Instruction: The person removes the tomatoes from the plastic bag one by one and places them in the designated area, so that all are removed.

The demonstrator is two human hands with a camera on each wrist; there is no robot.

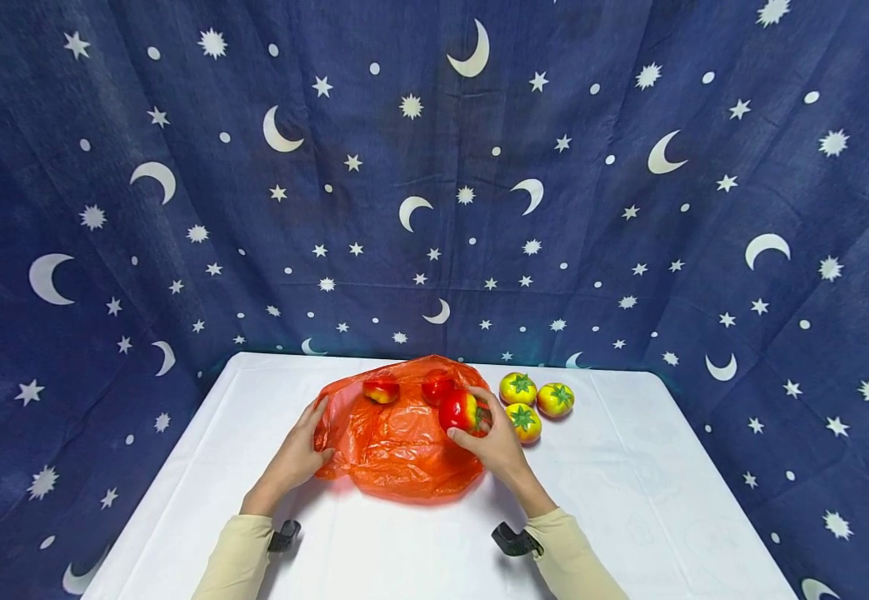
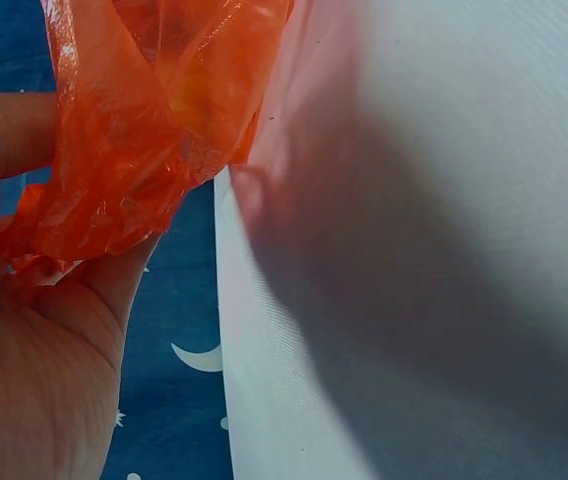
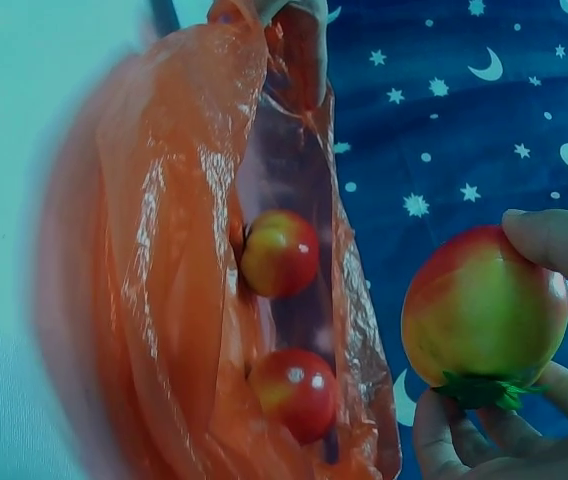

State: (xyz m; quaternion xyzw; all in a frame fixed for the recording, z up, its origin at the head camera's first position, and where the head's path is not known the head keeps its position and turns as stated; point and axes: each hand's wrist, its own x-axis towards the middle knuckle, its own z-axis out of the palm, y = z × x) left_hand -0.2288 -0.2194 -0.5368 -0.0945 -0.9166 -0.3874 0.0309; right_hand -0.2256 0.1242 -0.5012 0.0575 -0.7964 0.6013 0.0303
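Note:
A crinkled orange-red plastic bag [image 1: 404,450] lies spread on the white table, its mouth held apart. At its left side my left hand [image 1: 297,450] grips the edge, thumb and fingers around the thin film [image 2: 124,150]. My right hand [image 1: 500,442] holds a red-and-yellow fruit [image 3: 486,312] with a green leafy cap between thumb and fingers. This fruit is over the bag's right part in the head view. Inside the bag are two more red-and-yellow fruits, one [image 3: 280,253] above the other [image 3: 294,395] in the right wrist view.
Right of the bag, three yellow-green fruits with green caps, one at the back [image 1: 517,387], one to the right [image 1: 556,400] and one in front [image 1: 524,422], sit close together on the white tablecloth [image 1: 629,500]. A blue moon-and-star curtain [image 1: 434,167] hangs behind the table.

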